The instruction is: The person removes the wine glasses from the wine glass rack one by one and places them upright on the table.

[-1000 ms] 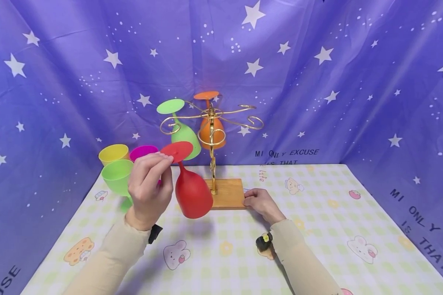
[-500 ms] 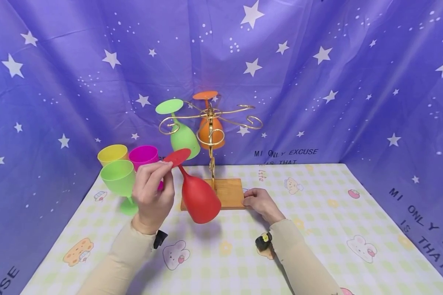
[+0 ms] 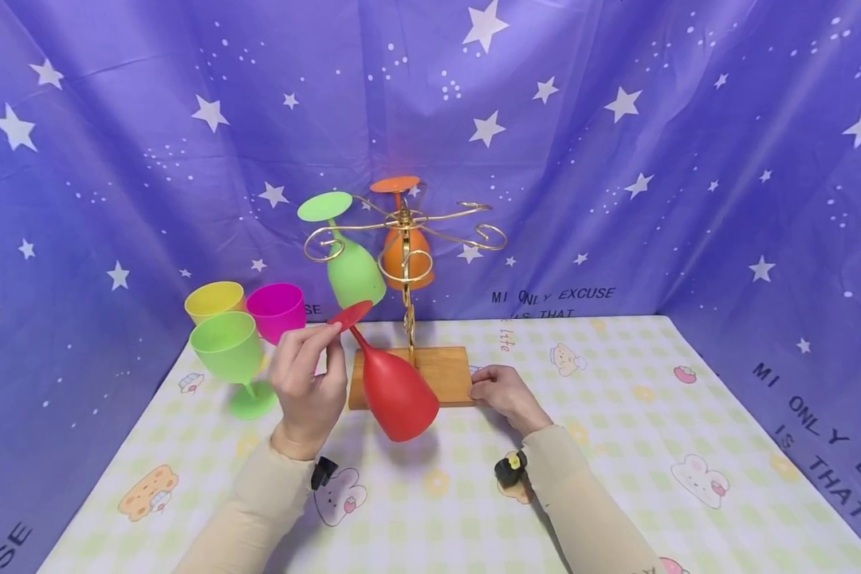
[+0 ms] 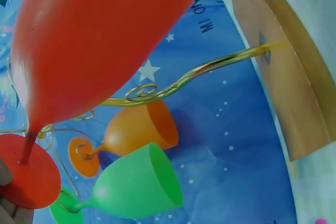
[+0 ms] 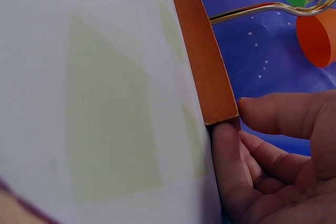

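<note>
My left hand (image 3: 308, 387) pinches the foot of a red plastic goblet (image 3: 400, 399), tilted with its bowl down and to the right. This goblet hangs in the air in front of a gold wire glass rack (image 3: 407, 319). At the right end of the rack's wooden base (image 3: 446, 373), my right hand (image 3: 509, 396) holds the corner. In the right wrist view its thumb (image 5: 273, 113) is on the base's upper face, with a finger at the end. A light green goblet (image 3: 356, 275) and an orange goblet (image 3: 419, 245) hang upside down from the rack's arms.
Left of the rack stand three upright goblets: yellow (image 3: 214, 301), magenta (image 3: 276, 312) and light green (image 3: 224, 351). Several curled rack arms (image 3: 488, 235) stick out at the right and front. A purple star-printed curtain (image 3: 545, 159) encloses the checked tablecloth (image 3: 603, 446).
My left hand has moved right and slightly down with the red goblet, whose bowl has swung further right and tilted more. My right hand keeps its hold on the base.
</note>
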{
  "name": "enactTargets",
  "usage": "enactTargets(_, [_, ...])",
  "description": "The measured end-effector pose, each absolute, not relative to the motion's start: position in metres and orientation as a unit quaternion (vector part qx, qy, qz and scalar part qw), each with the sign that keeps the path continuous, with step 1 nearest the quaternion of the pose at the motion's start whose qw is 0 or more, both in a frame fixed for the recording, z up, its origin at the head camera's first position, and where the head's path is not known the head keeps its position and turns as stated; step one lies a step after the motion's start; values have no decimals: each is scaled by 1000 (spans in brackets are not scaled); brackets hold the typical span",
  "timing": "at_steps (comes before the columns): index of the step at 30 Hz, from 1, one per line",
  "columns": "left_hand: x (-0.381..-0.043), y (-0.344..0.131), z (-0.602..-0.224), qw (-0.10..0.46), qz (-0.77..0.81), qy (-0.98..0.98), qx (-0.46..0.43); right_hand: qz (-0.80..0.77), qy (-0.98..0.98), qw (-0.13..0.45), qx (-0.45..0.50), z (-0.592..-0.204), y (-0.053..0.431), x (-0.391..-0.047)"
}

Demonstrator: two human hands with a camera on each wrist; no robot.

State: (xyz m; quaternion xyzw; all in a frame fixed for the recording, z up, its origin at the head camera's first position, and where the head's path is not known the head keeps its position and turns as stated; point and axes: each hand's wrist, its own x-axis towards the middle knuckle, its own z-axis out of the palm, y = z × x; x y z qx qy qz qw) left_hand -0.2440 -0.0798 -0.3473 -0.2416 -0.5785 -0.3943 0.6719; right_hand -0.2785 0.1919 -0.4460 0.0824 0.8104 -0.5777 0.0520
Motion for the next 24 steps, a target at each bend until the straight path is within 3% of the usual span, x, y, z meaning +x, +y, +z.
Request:
enactTargets(13, [-234,-74,-347,648,-430,-591,-213,-611,787,62,61,-430,198,-275])
enactTargets(24, [-250,-89,-370,599,-469,-623,-181,-632,773,-34,-36,-382,186,-255])
